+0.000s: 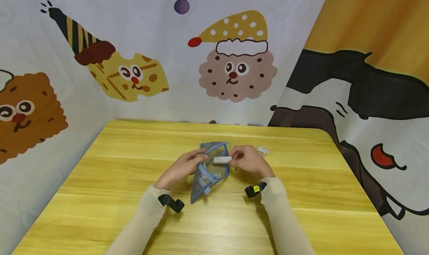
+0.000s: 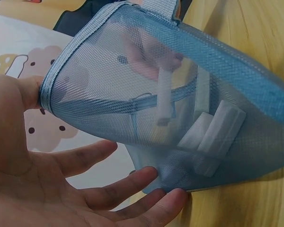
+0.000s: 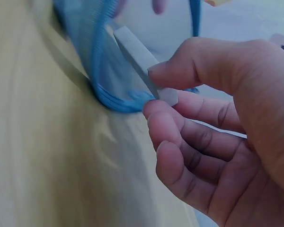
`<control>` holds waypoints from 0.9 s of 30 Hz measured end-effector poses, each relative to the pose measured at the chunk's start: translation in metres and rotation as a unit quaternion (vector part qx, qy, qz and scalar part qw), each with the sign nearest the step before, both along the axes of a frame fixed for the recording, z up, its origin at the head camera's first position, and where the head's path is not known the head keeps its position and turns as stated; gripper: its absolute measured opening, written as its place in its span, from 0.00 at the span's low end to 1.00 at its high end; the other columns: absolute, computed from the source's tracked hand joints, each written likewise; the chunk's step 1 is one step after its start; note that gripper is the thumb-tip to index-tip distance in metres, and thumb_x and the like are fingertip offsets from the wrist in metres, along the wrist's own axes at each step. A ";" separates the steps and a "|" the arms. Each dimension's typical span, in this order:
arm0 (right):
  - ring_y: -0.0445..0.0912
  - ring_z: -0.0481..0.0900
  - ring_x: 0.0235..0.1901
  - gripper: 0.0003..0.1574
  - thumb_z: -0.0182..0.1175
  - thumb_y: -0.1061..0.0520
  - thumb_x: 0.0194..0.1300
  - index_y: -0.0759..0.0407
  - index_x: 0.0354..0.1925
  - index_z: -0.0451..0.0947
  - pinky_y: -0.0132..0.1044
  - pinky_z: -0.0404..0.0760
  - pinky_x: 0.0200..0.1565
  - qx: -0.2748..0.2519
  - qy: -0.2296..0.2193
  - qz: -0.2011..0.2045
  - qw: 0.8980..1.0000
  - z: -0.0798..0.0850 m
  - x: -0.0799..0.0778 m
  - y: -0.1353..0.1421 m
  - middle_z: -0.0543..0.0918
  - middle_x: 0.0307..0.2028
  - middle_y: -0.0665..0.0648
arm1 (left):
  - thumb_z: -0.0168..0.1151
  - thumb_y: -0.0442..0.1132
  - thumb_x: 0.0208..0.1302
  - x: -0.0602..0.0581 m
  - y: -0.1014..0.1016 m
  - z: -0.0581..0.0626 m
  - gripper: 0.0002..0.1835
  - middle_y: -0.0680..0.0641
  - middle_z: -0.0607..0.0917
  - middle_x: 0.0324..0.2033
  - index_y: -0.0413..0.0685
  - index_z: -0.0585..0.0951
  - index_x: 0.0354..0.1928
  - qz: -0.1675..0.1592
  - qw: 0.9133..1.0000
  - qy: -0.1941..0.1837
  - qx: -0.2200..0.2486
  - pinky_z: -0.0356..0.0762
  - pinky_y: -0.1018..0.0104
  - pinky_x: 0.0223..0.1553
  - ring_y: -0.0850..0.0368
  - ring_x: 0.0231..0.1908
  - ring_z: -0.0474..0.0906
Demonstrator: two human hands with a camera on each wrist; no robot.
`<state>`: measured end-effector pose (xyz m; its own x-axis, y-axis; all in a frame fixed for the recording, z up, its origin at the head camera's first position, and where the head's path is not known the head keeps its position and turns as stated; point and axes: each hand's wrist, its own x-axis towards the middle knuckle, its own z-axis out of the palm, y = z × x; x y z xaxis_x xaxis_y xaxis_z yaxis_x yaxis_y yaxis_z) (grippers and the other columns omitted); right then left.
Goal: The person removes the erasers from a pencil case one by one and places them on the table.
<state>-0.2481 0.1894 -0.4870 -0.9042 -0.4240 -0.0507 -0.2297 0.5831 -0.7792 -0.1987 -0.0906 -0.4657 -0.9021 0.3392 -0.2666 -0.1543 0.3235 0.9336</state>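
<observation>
Pouch of blue-trimmed grey mesh [image 1: 198,187], twelve o'clock, looks floppy; my left hand [image 1: 182,167], fingers spread, thumb against its rim [image 2: 46,92]. My right hand [image 1: 247,160], one o'clock, pinches an oblong white bar [image 1: 222,160] pointing toward nine, likely light, stiff, best gripped endwise.

Touches the rim of a blue mesh pouch [image 2: 213,54] with the thumb of the left hand [image 2: 47,184], with white blocks [image 2: 221,137] and the right hand [image 2: 142,54] visible through it.
</observation>
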 end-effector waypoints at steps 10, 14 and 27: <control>0.49 0.80 0.30 0.07 0.71 0.55 0.62 0.53 0.40 0.85 0.38 0.77 0.33 -0.020 0.000 -0.067 0.998 0.009 -0.004 0.033 0.85 0.33 0.55 | 0.51 0.59 0.78 0.000 -0.002 0.000 0.34 0.39 0.73 0.72 0.56 0.64 0.79 -0.020 1.000 -0.005 0.020 0.69 0.37 0.69 0.40 0.72 0.69; 0.50 0.80 0.32 0.09 0.70 0.53 0.64 0.53 0.42 0.85 0.41 0.77 0.36 -0.021 0.004 -0.086 0.996 0.010 -0.005 0.045 0.85 0.35 0.56 | 0.51 0.59 0.78 0.001 -0.002 0.001 0.33 0.39 0.73 0.72 0.56 0.64 0.79 -0.017 1.000 -0.002 0.019 0.69 0.37 0.69 0.40 0.72 0.69; 0.54 0.83 0.32 0.12 0.69 0.54 0.63 0.56 0.44 0.83 0.39 0.82 0.35 -0.039 -0.004 -0.174 0.984 0.010 -0.007 0.072 0.87 0.37 0.59 | 0.51 0.59 0.78 0.000 -0.003 0.000 0.31 0.39 0.72 0.72 0.59 0.66 0.78 -0.021 0.999 0.000 0.025 0.72 0.38 0.68 0.41 0.71 0.71</control>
<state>-0.2552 0.2613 -0.4768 -0.9950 -0.0925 -0.0384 -0.0206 0.5644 -0.8252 -0.1985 -0.0936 -0.4657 -0.8868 0.3901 -0.2477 -0.1410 0.2820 0.9490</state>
